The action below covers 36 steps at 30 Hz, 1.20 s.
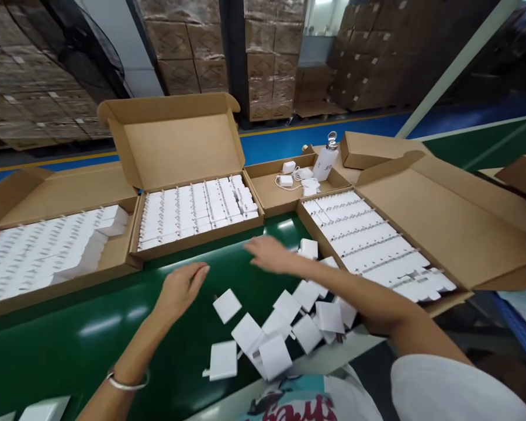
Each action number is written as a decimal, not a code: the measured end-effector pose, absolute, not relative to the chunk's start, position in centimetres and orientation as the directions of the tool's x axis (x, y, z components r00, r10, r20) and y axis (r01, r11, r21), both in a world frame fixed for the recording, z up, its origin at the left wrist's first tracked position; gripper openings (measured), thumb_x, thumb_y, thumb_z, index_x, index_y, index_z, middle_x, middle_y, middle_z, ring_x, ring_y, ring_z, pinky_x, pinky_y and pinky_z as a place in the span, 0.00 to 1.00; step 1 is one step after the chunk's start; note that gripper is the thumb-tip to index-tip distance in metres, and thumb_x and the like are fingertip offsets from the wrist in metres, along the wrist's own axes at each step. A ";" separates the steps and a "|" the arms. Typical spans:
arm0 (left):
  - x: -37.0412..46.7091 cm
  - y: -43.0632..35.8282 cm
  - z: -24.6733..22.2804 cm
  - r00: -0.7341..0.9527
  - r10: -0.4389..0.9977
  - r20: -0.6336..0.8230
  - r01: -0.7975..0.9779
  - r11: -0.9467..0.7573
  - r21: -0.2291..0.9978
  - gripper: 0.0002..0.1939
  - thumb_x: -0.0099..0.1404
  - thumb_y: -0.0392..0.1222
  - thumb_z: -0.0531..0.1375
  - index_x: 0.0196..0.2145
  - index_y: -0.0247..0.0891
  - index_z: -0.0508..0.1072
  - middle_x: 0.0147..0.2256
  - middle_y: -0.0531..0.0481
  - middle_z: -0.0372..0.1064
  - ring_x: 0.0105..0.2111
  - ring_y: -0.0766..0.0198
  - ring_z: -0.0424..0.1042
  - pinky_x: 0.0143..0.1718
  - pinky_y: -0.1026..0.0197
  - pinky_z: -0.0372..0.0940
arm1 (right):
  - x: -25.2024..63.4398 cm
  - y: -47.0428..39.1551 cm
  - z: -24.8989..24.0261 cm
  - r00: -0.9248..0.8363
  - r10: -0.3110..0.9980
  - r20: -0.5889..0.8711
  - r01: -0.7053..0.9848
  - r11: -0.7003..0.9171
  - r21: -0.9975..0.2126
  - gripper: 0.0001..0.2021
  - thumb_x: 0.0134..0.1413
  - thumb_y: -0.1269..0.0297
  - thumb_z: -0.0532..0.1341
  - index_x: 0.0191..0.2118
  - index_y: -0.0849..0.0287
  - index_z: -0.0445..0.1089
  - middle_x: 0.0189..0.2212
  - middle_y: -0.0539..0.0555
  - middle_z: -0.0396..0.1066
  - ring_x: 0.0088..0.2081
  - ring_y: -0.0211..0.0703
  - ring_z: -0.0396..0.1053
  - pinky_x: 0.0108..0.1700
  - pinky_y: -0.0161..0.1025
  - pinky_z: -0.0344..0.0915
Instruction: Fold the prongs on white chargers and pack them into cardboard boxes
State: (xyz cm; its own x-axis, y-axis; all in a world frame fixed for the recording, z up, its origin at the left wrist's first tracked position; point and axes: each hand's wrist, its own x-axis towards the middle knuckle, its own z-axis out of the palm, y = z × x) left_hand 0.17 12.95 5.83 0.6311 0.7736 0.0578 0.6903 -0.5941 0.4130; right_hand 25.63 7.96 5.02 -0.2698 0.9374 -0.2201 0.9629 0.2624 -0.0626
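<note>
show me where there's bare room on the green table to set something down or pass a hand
Widest: the green table, between the leftmost carton and the left forearm. A narrower gap lies between the left hand and right hand. It's crowded beside the right forearm, with loose white adapters.

Single head cam, worn on person, looks fwd/down over table, arm's-length close.

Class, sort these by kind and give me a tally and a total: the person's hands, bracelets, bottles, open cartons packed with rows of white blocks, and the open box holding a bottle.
Hands: 2
Bracelet: 1
Bottle: 1
Packed open cartons: 3
Open box with the bottle: 1
Total: 8
</note>
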 end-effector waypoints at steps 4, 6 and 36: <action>1.5 8.3 4.2 0.767 0.630 -0.120 0.606 -0.651 0.458 0.23 0.60 0.46 0.50 0.53 0.39 0.59 0.51 0.43 0.59 0.46 0.55 0.63 0.44 0.56 0.61 | 33.6 6.6 5.1 -0.059 0.937 -0.344 0.993 0.092 0.080 0.21 0.35 0.78 0.63 0.42 0.64 0.66 0.40 0.66 0.65 0.45 0.61 0.61 0.47 0.55 0.50; 2.5 6.8 3.0 0.767 0.623 -0.157 0.623 -0.661 0.419 0.27 0.58 0.46 0.52 0.55 0.39 0.56 0.53 0.41 0.55 0.51 0.50 0.58 0.46 0.52 0.58 | 36.2 5.6 4.4 -0.057 0.926 -0.373 0.994 0.088 0.067 0.22 0.33 0.81 0.63 0.41 0.64 0.67 0.37 0.63 0.67 0.43 0.59 0.63 0.47 0.54 0.51; -0.5 6.4 1.1 0.289 0.951 0.110 0.703 -0.289 0.650 0.15 0.59 0.40 0.51 0.44 0.36 0.65 0.39 0.44 0.61 0.37 0.59 0.64 0.40 0.55 0.61 | 20.2 7.2 -0.3 -0.462 0.881 0.101 0.641 0.410 -0.649 0.17 0.44 0.49 0.60 0.31 0.60 0.63 0.28 0.50 0.61 0.33 0.41 0.59 0.38 0.39 0.56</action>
